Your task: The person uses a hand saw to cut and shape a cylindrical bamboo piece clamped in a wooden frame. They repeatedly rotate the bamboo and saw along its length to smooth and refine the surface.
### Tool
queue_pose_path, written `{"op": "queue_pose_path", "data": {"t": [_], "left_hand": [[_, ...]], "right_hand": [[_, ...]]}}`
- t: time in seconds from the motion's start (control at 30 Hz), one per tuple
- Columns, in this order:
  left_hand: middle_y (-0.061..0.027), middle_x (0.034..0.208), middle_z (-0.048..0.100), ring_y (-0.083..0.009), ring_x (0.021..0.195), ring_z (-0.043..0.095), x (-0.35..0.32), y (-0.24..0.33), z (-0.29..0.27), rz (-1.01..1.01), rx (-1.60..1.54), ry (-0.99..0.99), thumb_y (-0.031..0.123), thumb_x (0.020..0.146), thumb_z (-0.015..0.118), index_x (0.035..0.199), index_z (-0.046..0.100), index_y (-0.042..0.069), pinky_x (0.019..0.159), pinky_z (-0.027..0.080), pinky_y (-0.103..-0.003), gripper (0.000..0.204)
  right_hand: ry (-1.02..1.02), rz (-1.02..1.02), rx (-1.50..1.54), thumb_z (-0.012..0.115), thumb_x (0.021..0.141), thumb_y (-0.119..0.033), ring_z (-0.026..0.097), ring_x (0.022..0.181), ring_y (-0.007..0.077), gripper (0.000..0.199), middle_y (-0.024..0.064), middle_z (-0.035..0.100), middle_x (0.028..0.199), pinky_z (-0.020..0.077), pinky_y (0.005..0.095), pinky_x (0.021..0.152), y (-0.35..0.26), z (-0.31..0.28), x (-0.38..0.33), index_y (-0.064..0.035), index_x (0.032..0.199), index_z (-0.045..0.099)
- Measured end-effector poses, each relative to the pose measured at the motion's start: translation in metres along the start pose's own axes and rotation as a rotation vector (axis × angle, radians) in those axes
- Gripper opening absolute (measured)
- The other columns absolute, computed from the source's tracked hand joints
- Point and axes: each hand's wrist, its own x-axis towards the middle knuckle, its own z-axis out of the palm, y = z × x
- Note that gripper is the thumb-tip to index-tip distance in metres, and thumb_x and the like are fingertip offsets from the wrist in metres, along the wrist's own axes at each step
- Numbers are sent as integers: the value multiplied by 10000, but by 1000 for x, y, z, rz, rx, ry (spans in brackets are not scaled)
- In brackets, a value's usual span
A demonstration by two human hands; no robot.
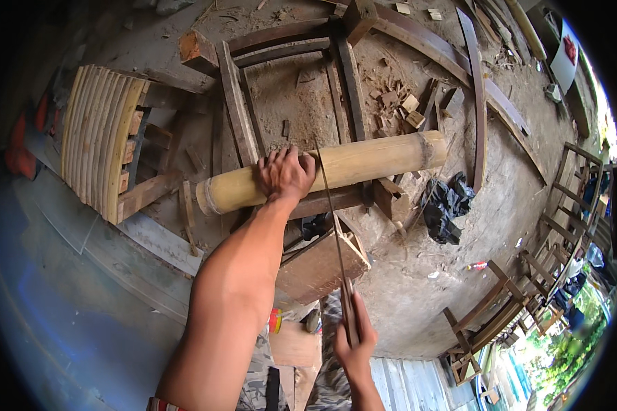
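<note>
A thick yellow bamboo pole (380, 156) lies crosswise over a dark wooden frame (240, 109). Pressing down on the bamboo left of its middle, my left hand (286, 174) has its fingers curled over the far side. My right hand (356, 340), nearer to me, is wrapped round the wooden handle of a handsaw (336, 233). The saw's thin blade runs away from me and crosses the bamboo just right of my left hand, touching it. How deep the cut goes I cannot tell.
A slatted wooden piece (103, 140) stands at the left. Below the bamboo sits a brown wooden box (322, 267). Wood offcuts (409, 104) and a black plastic bag (447, 205) lie on the dirt floor. Long planks (474, 103) rest at the right, with wooden frames (490, 308) beyond.
</note>
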Motion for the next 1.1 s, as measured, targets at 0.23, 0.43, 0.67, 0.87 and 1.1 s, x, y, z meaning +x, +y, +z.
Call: {"op": "queue_pose_path", "data": {"t": [0.23,0.43,0.67,0.87,1.1], "left_hand": [[-117,1221,678,-309,1230,567,2,0,2,13,-30,-157,468,892,576,1190,684,102,1146,290,-514,484],[-76,1026,721,-291,1058,636,-1,0,1,57,43,53,350,914,552,923,687,123,978,414,-447,264],[-121,1060,712,-301,1108,621,-1,3,-6,14,-28,-56,357,907,530,963,685,97,1053,371,-506,308],[-103,1322,642,-291,1327,508,-8,9,-8,-59,-118,-165,459,909,513,1148,674,105,1186,240,-523,457],[-99,1154,689,-259,1193,580,2,7,-14,-62,-36,-166,415,902,536,988,686,111,1079,328,-457,350]], "right_hand": [[-26,-22,18,596,822,28,668,1080,392,630,262,666,1203,530,391,900,-33,60,166,-60,1442,528],[10,-87,28,586,822,60,669,1133,389,681,258,657,1269,560,413,928,-42,18,84,-85,1480,488],[-11,-97,-51,552,802,77,649,1176,392,671,247,649,1301,544,399,969,-63,1,78,-29,1462,490],[-56,-141,-42,580,850,13,629,1217,385,578,269,637,1299,499,381,1022,-55,50,174,27,1424,510],[-145,56,-11,526,868,91,544,1345,356,612,235,562,1435,443,387,1090,-126,-34,46,34,1473,448]]}}
